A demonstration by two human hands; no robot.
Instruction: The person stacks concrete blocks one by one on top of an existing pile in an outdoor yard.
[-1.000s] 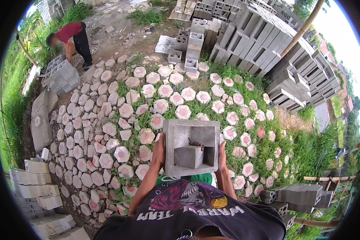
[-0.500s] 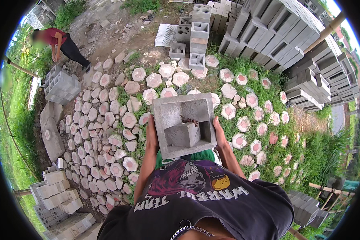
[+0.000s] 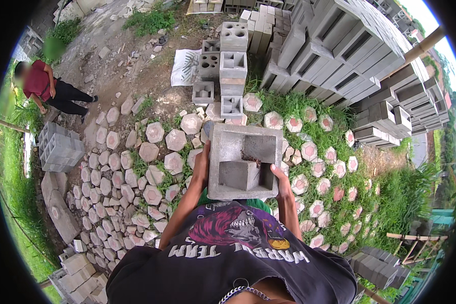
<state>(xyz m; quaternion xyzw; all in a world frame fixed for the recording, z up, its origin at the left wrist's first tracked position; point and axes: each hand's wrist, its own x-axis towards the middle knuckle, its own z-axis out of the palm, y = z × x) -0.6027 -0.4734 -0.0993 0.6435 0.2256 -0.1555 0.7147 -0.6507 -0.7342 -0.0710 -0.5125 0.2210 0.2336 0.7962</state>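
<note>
A grey hollow concrete block [image 3: 238, 174] is held out in front of my body, its open side with a slanted inner partition facing up. My left hand [image 3: 203, 161] grips its left side, fingers mostly hidden behind the edge. On the opposite side my right hand [image 3: 280, 180] is closed round the block, the thumb against the wall. Some dark crumbly bits [image 3: 251, 159] lie inside the cavity. Beyond the block stands a small stack of similar blocks [image 3: 233, 66].
Hexagonal pavers [image 3: 154, 131] lie loosely across the dirt and grass. Tall block stacks [image 3: 334, 35] rise at the far right. A co-worker [image 3: 50, 88] stands at the far left near a block pile [image 3: 61, 147]. A white sack [image 3: 185, 67] lies on the ground.
The block and both hands sit slightly further right in view. The stacks ahead appear lower and more to the left. The co-worker, bent over earlier, now stands more upright.
</note>
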